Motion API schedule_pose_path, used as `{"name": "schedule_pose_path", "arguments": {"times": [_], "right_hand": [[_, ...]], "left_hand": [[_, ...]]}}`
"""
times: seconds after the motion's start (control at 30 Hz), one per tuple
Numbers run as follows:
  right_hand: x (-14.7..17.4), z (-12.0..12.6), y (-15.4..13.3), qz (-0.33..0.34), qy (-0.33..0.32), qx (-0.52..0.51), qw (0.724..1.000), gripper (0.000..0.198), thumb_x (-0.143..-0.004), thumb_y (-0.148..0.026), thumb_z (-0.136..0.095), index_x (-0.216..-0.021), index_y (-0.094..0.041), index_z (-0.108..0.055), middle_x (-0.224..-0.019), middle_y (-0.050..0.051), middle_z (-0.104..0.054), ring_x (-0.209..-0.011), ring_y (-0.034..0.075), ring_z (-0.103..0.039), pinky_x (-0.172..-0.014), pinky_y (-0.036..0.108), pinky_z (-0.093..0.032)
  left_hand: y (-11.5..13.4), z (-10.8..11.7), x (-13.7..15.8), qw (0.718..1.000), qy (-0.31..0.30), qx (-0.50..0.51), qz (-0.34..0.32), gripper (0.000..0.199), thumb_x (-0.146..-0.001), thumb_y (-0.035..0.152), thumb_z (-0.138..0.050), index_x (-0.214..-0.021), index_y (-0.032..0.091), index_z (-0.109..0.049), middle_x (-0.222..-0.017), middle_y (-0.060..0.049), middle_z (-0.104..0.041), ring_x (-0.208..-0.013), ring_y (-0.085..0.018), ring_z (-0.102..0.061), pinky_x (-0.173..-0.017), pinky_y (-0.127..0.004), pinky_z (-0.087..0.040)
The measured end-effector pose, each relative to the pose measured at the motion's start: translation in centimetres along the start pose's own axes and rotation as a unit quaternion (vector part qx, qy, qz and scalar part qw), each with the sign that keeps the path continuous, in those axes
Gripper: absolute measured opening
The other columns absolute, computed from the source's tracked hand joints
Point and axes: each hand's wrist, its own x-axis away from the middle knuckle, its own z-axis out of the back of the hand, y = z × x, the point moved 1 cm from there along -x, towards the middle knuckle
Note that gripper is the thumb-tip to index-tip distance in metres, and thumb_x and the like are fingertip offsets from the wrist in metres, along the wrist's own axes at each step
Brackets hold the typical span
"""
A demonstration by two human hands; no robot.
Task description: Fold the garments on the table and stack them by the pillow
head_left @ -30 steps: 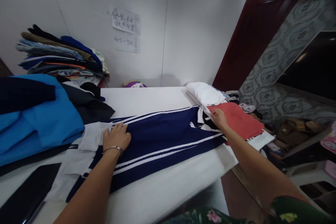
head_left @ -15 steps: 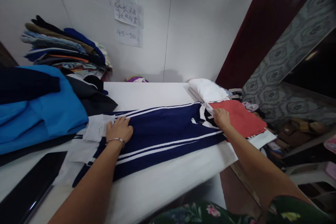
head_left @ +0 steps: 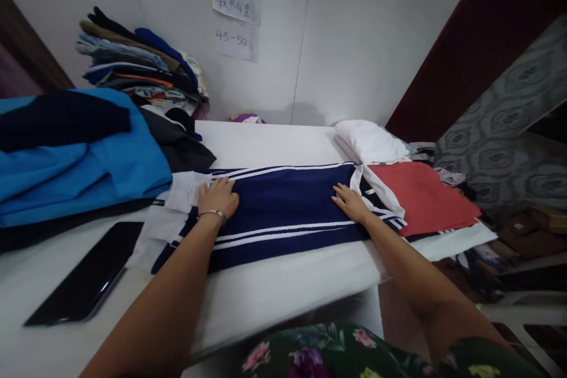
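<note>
A navy jacket [head_left: 283, 198] with white stripes and a white collar [head_left: 384, 192] lies folded lengthwise across the table. My left hand [head_left: 220, 198] rests on its left end, beside the pale grey-white part [head_left: 170, 218], fingers stretched out over the cloth. Near the collar, my right hand [head_left: 351, 201] lies flat on the navy fabric with its fingers apart. Neither hand grips anything. The collar end overlaps a red folded garment [head_left: 429, 195] on the right.
A bright blue garment [head_left: 88, 174] is heaped at the left, with a tall clothes stack [head_left: 142, 71] behind it. A black phone-like slab [head_left: 88, 277] lies at front left. Folded white clothing [head_left: 372, 140] sits at the back right. The white table [head_left: 283, 271] has its edge close to my body.
My right hand has let go of the collar and moved left onto the navy fabric. The collar now stands more open. My left hand stays in place while the view has shifted.
</note>
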Motion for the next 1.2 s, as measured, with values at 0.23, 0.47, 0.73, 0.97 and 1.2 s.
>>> {"name": "schedule_pose_path", "arguments": {"times": [0.23, 0.47, 0.73, 0.97, 1.2], "right_hand": [[0.8, 0.6, -0.7, 0.014, 0.096, -0.027, 0.995, 0.045, -0.094, -0.045, -0.041, -0.127, -0.019, -0.058, -0.139, 0.014, -0.051, -0.133, 0.028, -0.041, -0.108, 0.052, -0.031], [1.4, 0.7, -7.6, 0.154, 0.068, -0.072, 0.983, 0.048, -0.094, -0.044, -0.043, -0.138, -0.027, -0.045, -0.150, 0.008, -0.036, -0.141, 0.026, -0.027, -0.111, 0.053, -0.024], [1.6, -0.5, -9.0, 0.176, 0.034, -0.055, 0.982, 0.049, -0.092, -0.042, -0.047, -0.138, -0.027, -0.046, -0.150, 0.009, -0.036, -0.139, 0.027, -0.029, -0.111, 0.053, -0.022], [1.9, 0.2, -8.0, 0.176, 0.067, -0.206, 0.960, 0.038, -0.090, -0.042, -0.050, -0.122, -0.024, -0.062, -0.138, 0.009, -0.052, -0.132, 0.025, -0.043, -0.110, 0.049, -0.031], [4.9, 2.9, -1.6, -0.004, 0.241, -0.223, 0.945, 0.034, -0.088, -0.041, -0.050, -0.103, -0.019, -0.070, -0.106, 0.010, -0.071, -0.102, 0.024, -0.064, -0.094, 0.042, -0.048]], "left_hand": [[0.1, 0.0, -0.1, 1.000, -0.007, 0.016, 0.005, 0.050, -0.081, 0.022, -0.039, -0.129, 0.022, -0.055, -0.147, -0.007, -0.042, -0.135, -0.027, -0.033, -0.111, -0.051, -0.017], [0.2, 0.1, 0.1, 1.000, -0.008, 0.013, 0.000, 0.048, -0.084, 0.023, -0.036, -0.128, 0.020, -0.054, -0.146, -0.008, -0.042, -0.135, -0.025, -0.034, -0.111, -0.050, -0.017], [0.4, 0.3, 0.4, 0.999, -0.011, 0.035, 0.006, 0.047, -0.085, 0.022, -0.038, -0.128, 0.022, -0.055, -0.146, -0.007, -0.044, -0.136, -0.024, -0.033, -0.112, -0.050, -0.014], [2.3, 2.3, 1.8, 0.983, 0.053, 0.158, -0.075, 0.037, -0.090, 0.034, -0.045, -0.120, 0.020, -0.060, -0.128, -0.006, -0.061, -0.122, -0.022, -0.050, -0.110, -0.044, -0.025], [9.9, 2.4, 6.3, 0.907, -0.020, 0.212, -0.364, 0.029, -0.089, 0.040, -0.052, -0.103, 0.020, -0.068, -0.105, -0.006, -0.069, -0.101, -0.020, -0.059, -0.088, -0.034, -0.042]]}}
